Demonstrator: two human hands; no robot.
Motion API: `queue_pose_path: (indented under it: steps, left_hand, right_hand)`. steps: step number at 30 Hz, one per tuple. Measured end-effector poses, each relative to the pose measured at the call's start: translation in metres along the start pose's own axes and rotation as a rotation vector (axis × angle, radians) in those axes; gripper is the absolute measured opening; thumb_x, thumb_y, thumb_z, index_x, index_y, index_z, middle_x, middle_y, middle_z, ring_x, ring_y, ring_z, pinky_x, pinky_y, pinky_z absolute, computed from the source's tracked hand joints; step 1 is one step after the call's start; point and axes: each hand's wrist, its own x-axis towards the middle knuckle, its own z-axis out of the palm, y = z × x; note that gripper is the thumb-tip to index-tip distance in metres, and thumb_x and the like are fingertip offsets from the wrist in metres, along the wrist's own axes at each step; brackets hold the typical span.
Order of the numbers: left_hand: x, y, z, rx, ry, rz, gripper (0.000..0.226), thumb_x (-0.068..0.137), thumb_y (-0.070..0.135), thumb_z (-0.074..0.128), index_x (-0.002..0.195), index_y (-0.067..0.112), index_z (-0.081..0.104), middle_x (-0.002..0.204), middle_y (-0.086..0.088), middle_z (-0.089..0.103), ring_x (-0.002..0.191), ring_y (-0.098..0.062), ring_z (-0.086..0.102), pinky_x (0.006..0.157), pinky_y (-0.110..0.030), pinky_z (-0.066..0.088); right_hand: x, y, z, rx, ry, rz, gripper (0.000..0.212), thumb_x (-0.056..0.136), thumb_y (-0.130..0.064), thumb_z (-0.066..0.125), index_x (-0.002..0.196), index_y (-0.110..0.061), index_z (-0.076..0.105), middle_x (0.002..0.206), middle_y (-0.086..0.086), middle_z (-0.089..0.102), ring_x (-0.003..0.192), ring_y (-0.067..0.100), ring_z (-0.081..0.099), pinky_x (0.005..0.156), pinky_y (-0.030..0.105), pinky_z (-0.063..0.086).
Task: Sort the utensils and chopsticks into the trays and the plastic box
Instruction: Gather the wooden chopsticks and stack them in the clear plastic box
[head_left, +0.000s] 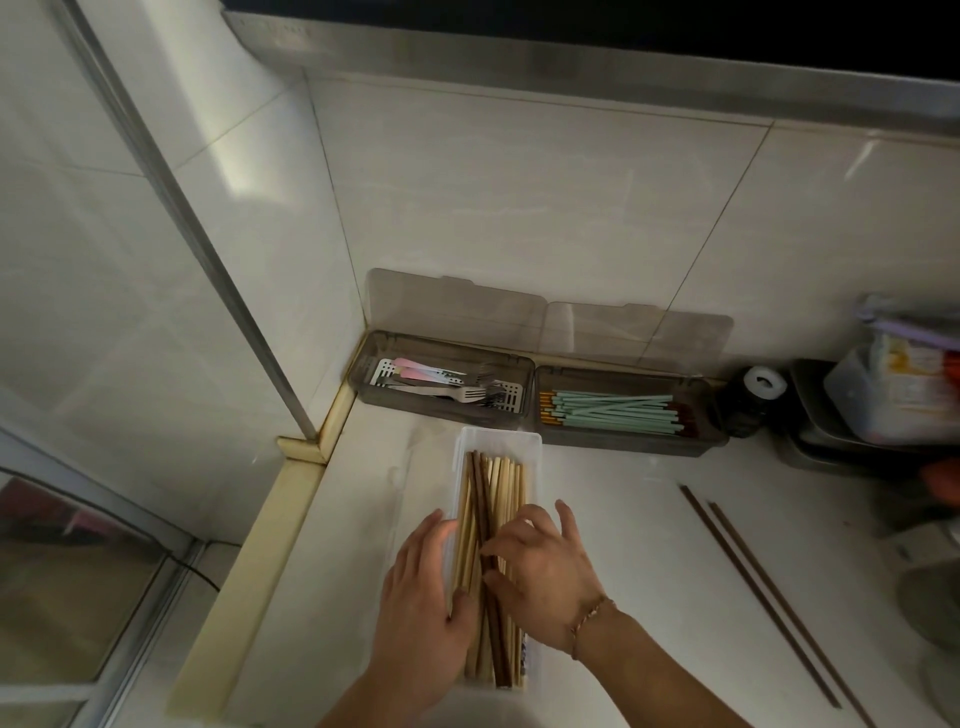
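Note:
A clear plastic box (497, 439) lies lengthwise on the white counter, holding several light and dark wooden chopsticks (501, 480). My left hand (421, 597) lies along the box's left wall with straight fingers, its thumb resting on the chopsticks. My right hand (545, 571) reaches in from the right and pinches dark chopsticks between thumb and curled fingers. Against the wall, the left grey tray (363, 376) holds forks and pastel-handled utensils (441, 382). The right grey tray (623, 446) holds teal chopsticks (613, 411). Two long dark chopsticks (763, 597) lie loose on the counter to the right.
Both trays' clear lids (457, 306) stand open against the tiled wall. A dark round object with a white top (759, 387) and a metal tray (810, 421) of plastic bags crowd the right. The counter's beige edge (249, 571) runs along the left.

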Motion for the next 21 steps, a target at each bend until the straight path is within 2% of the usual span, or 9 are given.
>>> queue_pose_path:
  steps: [2,3,4,6,8,10,12,15,21]
  left_hand:
    - [0.000,0.000,-0.001,-0.001,-0.001,0.007,0.074,0.084,0.020,0.058,0.142,0.041,0.018,0.152,0.020,0.019,0.134,0.007,0.014,0.111,-0.022,0.019]
    - [0.000,0.000,-0.001,-0.003,-0.003,0.008,0.074,0.084,0.020,0.058,0.142,0.041,0.018,0.152,0.021,0.019,0.135,0.007,0.014,0.112,-0.022,0.018]
    - [-0.001,0.001,-0.001,-0.005,-0.004,0.006,0.074,0.084,0.020,0.059,0.142,0.042,0.018,0.152,0.021,0.019,0.135,0.007,0.013,0.112,-0.022,0.018]
    - [-0.001,0.001,-0.002,-0.007,-0.004,0.000,0.074,0.085,0.020,0.060,0.142,0.042,0.018,0.152,0.022,0.018,0.135,0.007,0.013,0.112,-0.023,0.017]
    - [0.000,0.001,-0.001,-0.009,-0.005,0.001,0.075,0.085,0.019,0.060,0.143,0.041,0.019,0.152,0.022,0.018,0.135,0.006,0.014,0.113,-0.023,0.018]
    - [0.000,0.001,-0.001,-0.006,-0.007,-0.001,0.075,0.085,0.019,0.061,0.143,0.042,0.019,0.152,0.022,0.019,0.135,0.007,0.014,0.113,-0.023,0.018]
    - [0.000,0.002,-0.001,-0.007,-0.004,-0.003,0.076,0.084,0.019,0.062,0.142,0.043,0.019,0.151,0.023,0.020,0.134,0.008,0.015,0.111,-0.021,0.018]
    - [-0.001,0.001,-0.001,-0.010,-0.004,0.003,0.076,0.083,0.018,0.062,0.141,0.043,0.020,0.151,0.024,0.021,0.133,0.009,0.016,0.111,-0.020,0.018]
    - [-0.001,0.001,-0.001,-0.017,-0.004,0.002,0.075,0.084,0.016,0.062,0.141,0.043,0.021,0.151,0.023,0.021,0.135,0.007,0.017,0.112,-0.022,0.020]
  right_hand:
    - [-0.005,0.011,-0.005,0.137,0.251,-0.044,0.024,0.086,-0.029,0.058,0.109,-0.027,0.066,0.105,-0.012,0.063,0.112,0.012,0.050,0.108,0.037,0.035]
    - [-0.009,0.021,-0.008,0.159,0.392,-0.041,0.021,0.084,-0.024,0.062,0.105,-0.024,0.068,0.102,-0.011,0.064,0.107,0.010,0.053,0.104,0.032,0.039]
    - [-0.015,0.034,-0.012,0.146,0.493,-0.003,0.019,0.083,-0.020,0.064,0.101,-0.022,0.068,0.100,-0.009,0.064,0.104,0.010,0.054,0.099,0.029,0.042]
    - [-0.029,0.066,-0.020,0.079,0.568,0.182,0.018,0.079,-0.012,0.070,0.096,-0.019,0.069,0.097,-0.004,0.066,0.098,0.016,0.058,0.088,0.031,0.049]
    - [-0.050,0.102,-0.025,0.046,0.530,0.490,0.019,0.079,-0.010,0.072,0.096,-0.017,0.070,0.100,0.003,0.068,0.096,0.026,0.059,0.081,0.034,0.050]
    - [-0.073,0.135,-0.028,-0.004,0.363,0.820,0.024,0.085,-0.025,0.067,0.108,-0.019,0.067,0.111,0.006,0.063,0.102,0.029,0.054,0.079,0.036,0.050]
    - [-0.095,0.159,-0.026,-0.033,0.236,1.042,0.028,0.087,-0.038,0.060,0.111,-0.025,0.064,0.111,0.004,0.058,0.102,0.028,0.050,0.079,0.037,0.050]
    - [-0.118,0.173,-0.018,-0.029,0.168,1.132,0.029,0.086,-0.044,0.058,0.108,-0.027,0.065,0.108,0.006,0.057,0.102,0.031,0.049,0.081,0.038,0.048]
    - [-0.124,0.169,-0.006,-0.128,0.143,1.124,0.030,0.090,-0.043,0.052,0.113,-0.027,0.063,0.107,0.002,0.059,0.102,0.027,0.047,0.077,0.034,0.045]
